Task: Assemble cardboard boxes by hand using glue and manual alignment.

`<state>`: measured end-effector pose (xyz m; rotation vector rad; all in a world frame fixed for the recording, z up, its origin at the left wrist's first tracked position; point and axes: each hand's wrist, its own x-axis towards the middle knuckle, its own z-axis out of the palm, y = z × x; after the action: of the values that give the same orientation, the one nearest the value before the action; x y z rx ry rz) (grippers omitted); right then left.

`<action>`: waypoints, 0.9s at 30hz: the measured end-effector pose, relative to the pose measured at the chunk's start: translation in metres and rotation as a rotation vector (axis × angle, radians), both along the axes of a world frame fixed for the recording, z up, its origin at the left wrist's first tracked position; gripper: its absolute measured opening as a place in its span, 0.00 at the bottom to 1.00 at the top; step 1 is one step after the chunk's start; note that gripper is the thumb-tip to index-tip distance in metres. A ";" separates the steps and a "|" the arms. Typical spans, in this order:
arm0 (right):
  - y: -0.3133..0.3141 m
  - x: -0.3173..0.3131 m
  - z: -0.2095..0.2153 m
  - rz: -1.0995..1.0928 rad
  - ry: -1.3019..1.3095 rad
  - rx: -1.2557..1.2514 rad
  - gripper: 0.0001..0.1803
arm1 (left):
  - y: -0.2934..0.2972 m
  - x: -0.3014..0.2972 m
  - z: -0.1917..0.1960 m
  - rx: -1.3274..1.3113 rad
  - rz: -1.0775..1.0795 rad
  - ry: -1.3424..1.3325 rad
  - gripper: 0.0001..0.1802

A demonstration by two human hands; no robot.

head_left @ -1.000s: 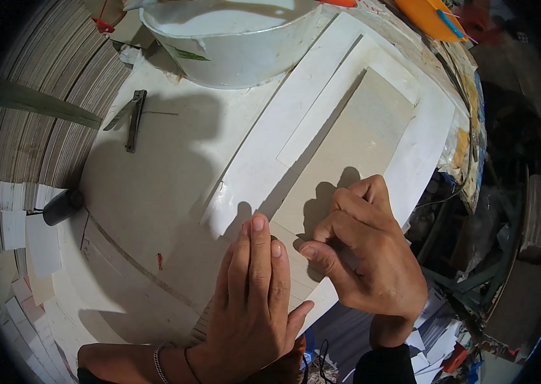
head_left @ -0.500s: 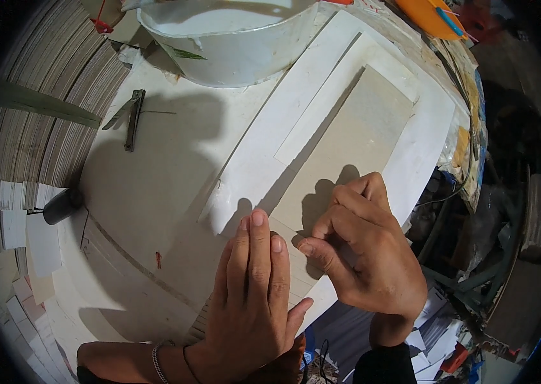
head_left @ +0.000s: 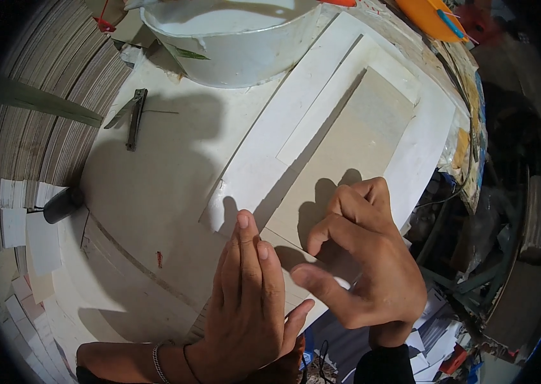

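Observation:
My left hand (head_left: 248, 294) is stretched out, its fingers straight and side by side, over the near end of the white sheets. A little to its right, my right hand (head_left: 366, 262) is raised with curled fingers, the thumb apart from the index finger. No object shows in either hand. Beneath and beyond the right hand lies a long grey-beige cardboard strip (head_left: 347, 137), slanting away to the upper right. It rests on white paper sheets (head_left: 251, 166). The near end of the strip is partly hidden by my hands.
A white bucket (head_left: 232, 61) of white material stands at the back. A nail clipper (head_left: 135, 121) lies on the pale table (head_left: 161, 192) at left, with a black cylinder (head_left: 64, 205) nearby. Stacked boards (head_left: 46, 96) rise along the left. An orange container (head_left: 434, 16) is at the far right.
My right thumb has moved down, away from the index finger. My left fingers have tilted and shifted slightly left, uncovering more of the strip's near end.

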<state>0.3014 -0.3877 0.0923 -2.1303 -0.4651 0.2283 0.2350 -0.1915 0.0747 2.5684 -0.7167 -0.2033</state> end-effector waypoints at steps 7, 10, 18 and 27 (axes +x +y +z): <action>0.003 -0.001 -0.011 -0.022 -0.075 -0.051 0.14 | 0.000 0.001 -0.001 -0.010 -0.003 -0.003 0.51; 0.003 0.001 -0.008 -0.013 -0.055 -0.055 0.13 | -0.002 0.002 -0.001 0.002 -0.005 -0.012 0.51; 0.001 0.002 -0.012 -0.005 -0.053 -0.019 0.12 | -0.003 0.004 0.001 0.037 -0.022 -0.032 0.48; -0.010 0.007 -0.008 0.040 -0.007 0.022 0.08 | -0.008 0.007 0.004 0.043 -0.030 -0.025 0.51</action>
<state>0.3086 -0.3975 0.0839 -2.1027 -0.5124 0.2381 0.2420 -0.1995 0.0788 2.6063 -0.7688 -0.1994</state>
